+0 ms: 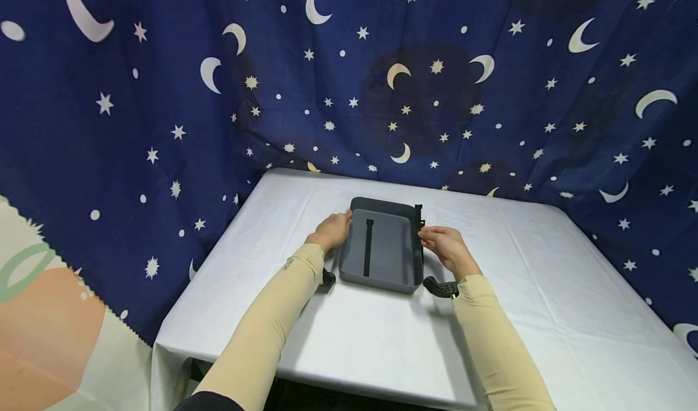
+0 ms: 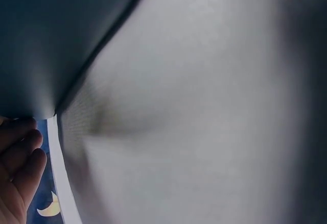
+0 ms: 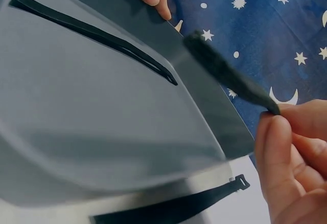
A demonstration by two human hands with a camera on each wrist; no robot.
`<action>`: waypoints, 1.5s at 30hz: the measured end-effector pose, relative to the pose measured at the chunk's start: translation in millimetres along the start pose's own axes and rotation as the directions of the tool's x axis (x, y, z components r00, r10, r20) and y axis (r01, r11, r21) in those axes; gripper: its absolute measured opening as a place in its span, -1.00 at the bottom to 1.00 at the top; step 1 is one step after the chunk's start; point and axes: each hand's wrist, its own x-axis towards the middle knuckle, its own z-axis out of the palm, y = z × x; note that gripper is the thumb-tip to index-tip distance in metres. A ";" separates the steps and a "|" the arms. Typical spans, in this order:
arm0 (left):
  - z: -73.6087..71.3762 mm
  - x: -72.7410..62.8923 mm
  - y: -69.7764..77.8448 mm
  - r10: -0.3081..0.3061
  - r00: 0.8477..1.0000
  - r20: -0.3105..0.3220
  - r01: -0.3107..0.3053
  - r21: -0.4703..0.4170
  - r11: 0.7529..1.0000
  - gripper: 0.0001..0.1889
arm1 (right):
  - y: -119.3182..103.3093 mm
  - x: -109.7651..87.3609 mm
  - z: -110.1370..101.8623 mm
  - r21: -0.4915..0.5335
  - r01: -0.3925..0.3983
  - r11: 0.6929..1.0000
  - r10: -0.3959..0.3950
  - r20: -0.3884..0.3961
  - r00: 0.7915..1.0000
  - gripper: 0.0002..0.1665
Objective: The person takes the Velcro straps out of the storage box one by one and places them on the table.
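A white table (image 1: 534, 284) is below a gray tray (image 1: 392, 247), with the left hand (image 1: 334, 230) holding the tray's left side and the right hand (image 1: 446, 246) by its other side. The right finger and thumb pinch a black strap (image 3: 219, 68), and a second, skinny strap (image 1: 368, 250) lies inside the tray.

2 arms (image 1: 278, 314) reach forward, left hand (image 1: 334, 230) gripping, right hand (image 1: 446, 247) pinching.

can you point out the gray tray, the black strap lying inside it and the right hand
Gray tray (image 1: 392, 247): head view, on its bare inner floor
Black strap (image 1: 368, 247): head view, midway along its length
Right hand (image 1: 446, 245): head view, middle of the hand
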 end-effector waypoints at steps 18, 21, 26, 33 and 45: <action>-0.4 -1.6 0.5 0.018 0.999 -0.027 -0.018 0.014 1.000 -0.50 | 2.9 -3.1 -17.5 0.004 -0.009 1.000 0.009 -0.012 1.000 -0.78; -0.4 -1.9 0.2 0.018 0.999 -0.035 -0.018 0.013 1.000 -0.50 | 4.1 -3.8 -19.8 0.012 -0.012 1.000 0.012 -0.011 1.000 -0.88; 0.9 -1.9 -0.4 0.020 0.999 -0.042 -0.020 0.008 1.000 -0.51 | 9.6 -3.5 -24.0 -0.017 -0.035 0.999 0.034 -0.026 0.999 -0.65; 2.7 0.1 -2.4 0.029 0.998 -0.047 -0.029 0.012 1.000 -0.51 | 22.6 -3.3 -31.1 -0.081 -0.040 0.996 0.036 -0.046 0.998 -0.56; 2.9 1.4 -3.1 0.013 1.000 -0.023 -0.013 -0.030 0.999 -0.49 | 25.8 -5.5 -33.5 -0.102 -0.060 0.993 0.055 -0.044 0.997 -0.52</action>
